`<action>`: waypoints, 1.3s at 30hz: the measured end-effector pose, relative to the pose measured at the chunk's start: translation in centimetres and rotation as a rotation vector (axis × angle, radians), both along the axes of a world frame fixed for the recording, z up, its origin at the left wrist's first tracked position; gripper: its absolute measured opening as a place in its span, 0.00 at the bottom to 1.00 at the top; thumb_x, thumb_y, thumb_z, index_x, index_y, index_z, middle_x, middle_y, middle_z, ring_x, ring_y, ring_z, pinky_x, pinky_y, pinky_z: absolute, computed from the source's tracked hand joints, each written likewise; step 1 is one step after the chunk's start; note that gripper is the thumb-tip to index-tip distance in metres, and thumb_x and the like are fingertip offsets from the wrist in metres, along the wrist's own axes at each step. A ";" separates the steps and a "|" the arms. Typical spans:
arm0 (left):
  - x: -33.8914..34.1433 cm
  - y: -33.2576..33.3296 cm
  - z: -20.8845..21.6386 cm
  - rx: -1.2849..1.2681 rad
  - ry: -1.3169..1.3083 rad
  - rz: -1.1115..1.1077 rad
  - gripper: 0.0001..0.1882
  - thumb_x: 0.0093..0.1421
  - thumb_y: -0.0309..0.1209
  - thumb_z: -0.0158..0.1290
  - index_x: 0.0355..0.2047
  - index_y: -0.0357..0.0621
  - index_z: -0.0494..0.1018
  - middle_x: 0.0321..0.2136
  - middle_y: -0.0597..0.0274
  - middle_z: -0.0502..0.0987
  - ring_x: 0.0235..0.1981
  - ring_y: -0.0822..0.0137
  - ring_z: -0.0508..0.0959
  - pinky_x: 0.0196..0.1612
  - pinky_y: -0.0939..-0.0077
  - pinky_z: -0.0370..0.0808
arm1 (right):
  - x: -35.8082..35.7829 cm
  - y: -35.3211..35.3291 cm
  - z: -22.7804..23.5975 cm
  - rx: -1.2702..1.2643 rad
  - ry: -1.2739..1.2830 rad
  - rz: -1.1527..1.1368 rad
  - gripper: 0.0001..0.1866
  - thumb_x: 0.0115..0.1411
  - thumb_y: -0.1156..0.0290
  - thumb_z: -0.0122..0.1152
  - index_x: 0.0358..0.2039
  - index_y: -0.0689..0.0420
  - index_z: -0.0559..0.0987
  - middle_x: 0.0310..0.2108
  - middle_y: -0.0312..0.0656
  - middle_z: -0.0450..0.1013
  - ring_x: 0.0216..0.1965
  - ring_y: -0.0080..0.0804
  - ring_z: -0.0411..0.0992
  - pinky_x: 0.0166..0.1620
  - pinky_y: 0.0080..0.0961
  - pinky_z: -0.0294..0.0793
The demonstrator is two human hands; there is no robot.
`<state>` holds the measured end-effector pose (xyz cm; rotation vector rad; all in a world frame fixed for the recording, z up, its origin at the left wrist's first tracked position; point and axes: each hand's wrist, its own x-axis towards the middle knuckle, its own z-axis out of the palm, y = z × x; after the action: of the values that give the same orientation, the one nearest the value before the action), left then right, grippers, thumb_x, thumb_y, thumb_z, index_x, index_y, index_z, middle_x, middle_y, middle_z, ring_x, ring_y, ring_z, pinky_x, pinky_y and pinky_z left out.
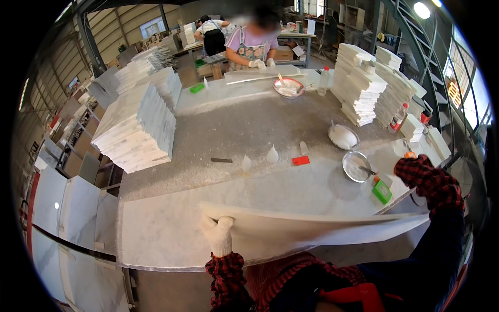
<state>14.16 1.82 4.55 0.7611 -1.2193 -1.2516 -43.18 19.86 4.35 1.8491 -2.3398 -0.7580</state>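
My left hand (218, 235), in a white glove, grips the left end of a long thin white marble slab (312, 226). The slab is held tilted on edge above a larger marble slab (166, 229) that lies flat on the worktable. My right arm, in a red plaid sleeve (429, 182), reaches toward the slab's right end. The right hand itself is hidden.
On the grey worktable (244, 122) lie metal bowls of white paste (356, 166) (343, 136), a red scraper (300, 160), a green block (382, 192) and two small white cones (272, 154). Stacks of white tiles stand left (138, 130) and right (361, 88). Across the table, a person in an apron (252, 47) works.
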 end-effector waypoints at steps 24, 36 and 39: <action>0.0 -1.6 3.0 -0.044 -0.018 -0.330 0.16 0.55 0.30 0.65 0.42 0.35 0.78 0.35 0.60 0.83 0.35 0.71 0.80 0.41 0.75 0.76 | 45.7 -1.8 15.7 -1.288 -1.344 -0.642 0.19 0.70 0.67 0.55 0.56 0.64 0.79 0.31 0.34 0.75 0.26 0.17 0.69 0.31 0.16 0.71; -0.4 -2.4 1.4 -0.142 -0.010 -0.370 0.21 0.55 0.31 0.66 0.47 0.34 0.76 0.38 0.56 0.82 0.39 0.62 0.81 0.47 0.67 0.76 | 51.2 -6.1 15.9 -1.235 -1.751 -0.614 0.24 0.70 0.69 0.50 0.63 0.67 0.72 0.26 0.40 0.77 0.21 0.22 0.72 0.26 0.20 0.71; -0.3 -1.9 1.6 -0.073 0.008 -0.367 0.20 0.56 0.30 0.65 0.47 0.36 0.76 0.39 0.58 0.82 0.39 0.63 0.81 0.48 0.68 0.75 | 52.1 -6.9 16.0 -1.218 -1.820 -0.666 0.25 0.70 0.69 0.50 0.64 0.67 0.71 0.25 0.40 0.77 0.20 0.22 0.71 0.24 0.20 0.71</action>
<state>13.84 -0.05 6.10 0.4903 -1.4329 -1.4951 8.89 12.95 20.32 0.8326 -2.4474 2.7501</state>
